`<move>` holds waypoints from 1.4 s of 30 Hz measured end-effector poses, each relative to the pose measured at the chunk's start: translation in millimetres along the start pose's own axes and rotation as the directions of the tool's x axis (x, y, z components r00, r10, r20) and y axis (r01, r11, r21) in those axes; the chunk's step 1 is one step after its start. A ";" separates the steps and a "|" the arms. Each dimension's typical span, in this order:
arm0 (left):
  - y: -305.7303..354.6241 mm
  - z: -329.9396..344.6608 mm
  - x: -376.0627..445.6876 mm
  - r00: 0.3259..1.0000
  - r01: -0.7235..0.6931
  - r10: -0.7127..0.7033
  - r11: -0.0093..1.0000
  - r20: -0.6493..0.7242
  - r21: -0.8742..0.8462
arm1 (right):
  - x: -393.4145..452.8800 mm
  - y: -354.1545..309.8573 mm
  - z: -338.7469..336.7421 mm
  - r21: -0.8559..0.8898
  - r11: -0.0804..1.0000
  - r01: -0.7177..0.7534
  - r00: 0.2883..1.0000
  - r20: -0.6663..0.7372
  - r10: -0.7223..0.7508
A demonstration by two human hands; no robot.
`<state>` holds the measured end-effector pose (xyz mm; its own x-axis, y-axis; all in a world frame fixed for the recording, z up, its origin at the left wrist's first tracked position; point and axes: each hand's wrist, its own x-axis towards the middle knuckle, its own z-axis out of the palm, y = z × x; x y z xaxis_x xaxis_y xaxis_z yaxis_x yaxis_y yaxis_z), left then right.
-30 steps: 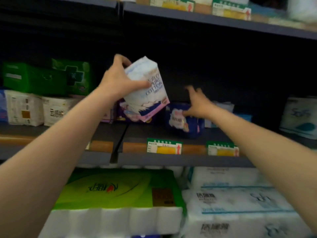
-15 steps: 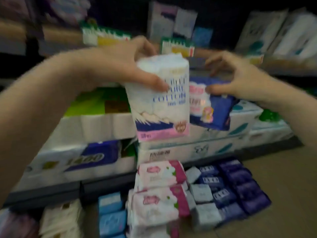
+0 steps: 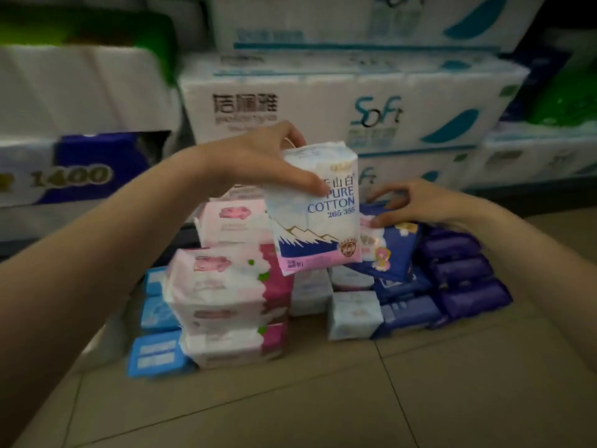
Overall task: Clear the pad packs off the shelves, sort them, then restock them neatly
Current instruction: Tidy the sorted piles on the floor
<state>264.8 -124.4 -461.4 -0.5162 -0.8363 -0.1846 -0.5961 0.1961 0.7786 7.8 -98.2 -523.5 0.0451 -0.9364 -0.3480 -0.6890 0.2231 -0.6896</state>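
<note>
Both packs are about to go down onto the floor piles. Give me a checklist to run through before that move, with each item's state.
1. Left hand grips the Pure Cotton pack: ok.
2. Right hand pinches the dark blue pack: ok.
3. Matching dark blue pile on the floor below it: ok.
4. Matching pile for the Pure Cotton pack: cannot tell.
5. Pink stack stands steady: cannot tell, it looks uneven.
6. Bare floor tile for a new pile: ok.
</note>
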 end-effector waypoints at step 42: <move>-88.9 194.8 15.9 0.911 -0.354 -0.102 0.300 0.399 0.886 | 16.1 161.9 139.9 -0.857 0.429 0.287 0.946 0.184 -0.266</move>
<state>189.8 -55.3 -650.5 -0.6546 -0.5783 -0.4868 -0.5413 0.8082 -0.2321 -1.8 -39.3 -729.6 0.3591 -0.8955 -0.2630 -0.9020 -0.4053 0.1485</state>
